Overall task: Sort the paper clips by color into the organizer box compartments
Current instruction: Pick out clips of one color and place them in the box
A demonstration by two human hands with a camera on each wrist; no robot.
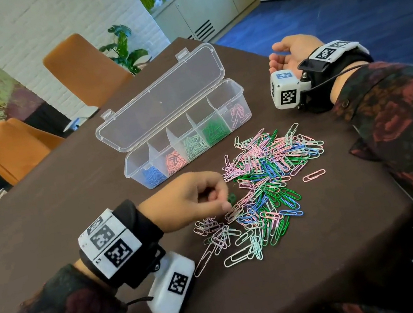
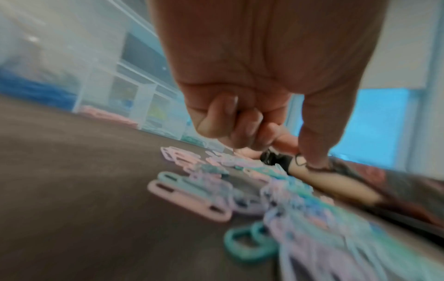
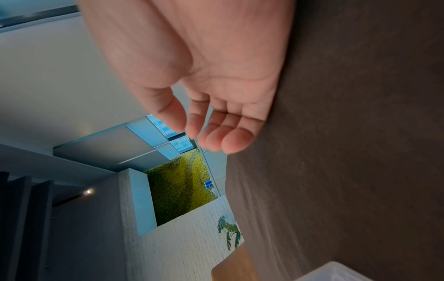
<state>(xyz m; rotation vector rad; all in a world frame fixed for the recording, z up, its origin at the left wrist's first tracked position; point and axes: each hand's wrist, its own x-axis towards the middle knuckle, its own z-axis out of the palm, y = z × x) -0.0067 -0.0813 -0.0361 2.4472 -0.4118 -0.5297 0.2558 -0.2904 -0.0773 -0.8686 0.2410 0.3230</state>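
Observation:
A clear organizer box (image 1: 130, 169) stands with its lid (image 1: 162, 100) open. Its five compartments hold blue (image 1: 152, 175), salmon (image 1: 174, 160), light green (image 1: 193, 144), dark green (image 1: 214, 131) and pink clips (image 1: 237, 113). In front of it lies a mixed pile of paper clips (image 1: 265, 182). My left hand (image 1: 222, 200) hovers at the pile's left edge, fingers curled, pinching a dark green clip (image 1: 231, 198). The blurred left wrist view shows the left hand (image 2: 276, 136) curled above the pile (image 2: 240, 190). My right hand (image 1: 281, 57) rests empty and relaxed right of the box; the right wrist view shows the same hand (image 3: 192, 131).
The dark brown table (image 1: 71, 207) drops off close behind my right hand and along the right side. Two orange chairs (image 1: 84, 67) stand at the far left edge, with a potted plant (image 1: 125, 49) behind them. One pink clip (image 1: 313, 175) lies apart, right of the pile.

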